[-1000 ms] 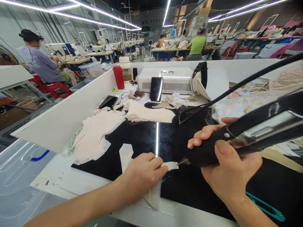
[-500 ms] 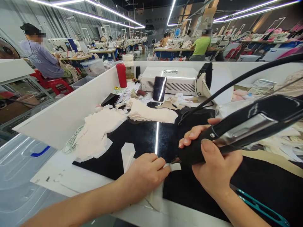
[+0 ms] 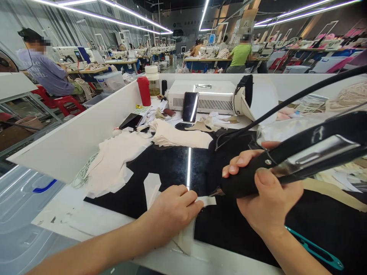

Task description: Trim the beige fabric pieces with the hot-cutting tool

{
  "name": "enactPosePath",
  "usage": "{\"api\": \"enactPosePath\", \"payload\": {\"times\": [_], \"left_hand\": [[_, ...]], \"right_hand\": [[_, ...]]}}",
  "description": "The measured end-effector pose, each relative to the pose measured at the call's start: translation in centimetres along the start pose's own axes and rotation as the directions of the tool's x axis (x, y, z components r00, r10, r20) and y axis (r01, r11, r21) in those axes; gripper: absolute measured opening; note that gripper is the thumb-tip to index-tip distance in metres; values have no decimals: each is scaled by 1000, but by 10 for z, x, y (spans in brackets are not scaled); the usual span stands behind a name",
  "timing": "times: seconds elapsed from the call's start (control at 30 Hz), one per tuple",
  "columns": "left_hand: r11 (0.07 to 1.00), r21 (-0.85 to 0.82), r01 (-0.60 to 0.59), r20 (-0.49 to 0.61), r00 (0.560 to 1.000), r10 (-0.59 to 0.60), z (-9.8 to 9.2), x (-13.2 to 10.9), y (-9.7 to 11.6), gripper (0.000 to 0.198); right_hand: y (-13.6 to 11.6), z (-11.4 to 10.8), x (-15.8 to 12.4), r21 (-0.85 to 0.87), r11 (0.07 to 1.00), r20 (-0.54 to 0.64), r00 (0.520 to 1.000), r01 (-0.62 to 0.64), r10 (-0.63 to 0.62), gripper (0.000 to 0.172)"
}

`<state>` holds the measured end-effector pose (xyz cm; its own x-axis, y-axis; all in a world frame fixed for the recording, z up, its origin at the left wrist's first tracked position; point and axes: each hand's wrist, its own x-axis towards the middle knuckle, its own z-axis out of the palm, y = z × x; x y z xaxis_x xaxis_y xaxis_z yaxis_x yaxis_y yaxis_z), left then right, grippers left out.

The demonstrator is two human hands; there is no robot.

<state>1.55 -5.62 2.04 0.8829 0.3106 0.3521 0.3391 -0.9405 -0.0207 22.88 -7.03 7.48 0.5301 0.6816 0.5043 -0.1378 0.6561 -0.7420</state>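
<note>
My left hand is closed, its thumb and fingers pinched on a pale fabric piece at the front of the black work surface. A short white end of fabric sticks out beyond my fingertips, and more pale cloth hangs below my palm. My right hand grips a thick black handheld tool with a silver lever along its side. The tool's narrow metal tip hovers by the white end; whether they touch, I cannot tell. My left palm covers the middle of the fabric.
Stacked pale fabric pieces lie at the left, another stack behind. A phone leans against a white vented box. A black cable arches across the right. A teal tool lies near my right forearm. Co-workers sit beyond.
My right hand and the black tool have shifted right, drawing the metal tip away from my left fingers. My left hand keeps its pinch on the fabric. The camera view has shifted slightly.
</note>
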Motion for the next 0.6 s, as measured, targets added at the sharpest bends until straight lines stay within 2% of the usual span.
{"api": "enactPosePath", "payload": {"times": [0.37, 0.5, 0.6], "left_hand": [[1000, 19, -11, -5, 1000, 11, -1, -1, -1, 25], [1000, 9, -13, 7, 1000, 13, -3, -1, -1, 22], [1000, 2, -8, 11, 1000, 8, -3, -1, -2, 23]], "right_hand": [[5, 0, -4, -72, 997, 13, 1000, 11, -10, 46], [1, 1, -4, -44, 999, -2, 1000, -11, 11, 47], [-4, 2, -8, -7, 1000, 31, 999, -15, 15, 45]]}}
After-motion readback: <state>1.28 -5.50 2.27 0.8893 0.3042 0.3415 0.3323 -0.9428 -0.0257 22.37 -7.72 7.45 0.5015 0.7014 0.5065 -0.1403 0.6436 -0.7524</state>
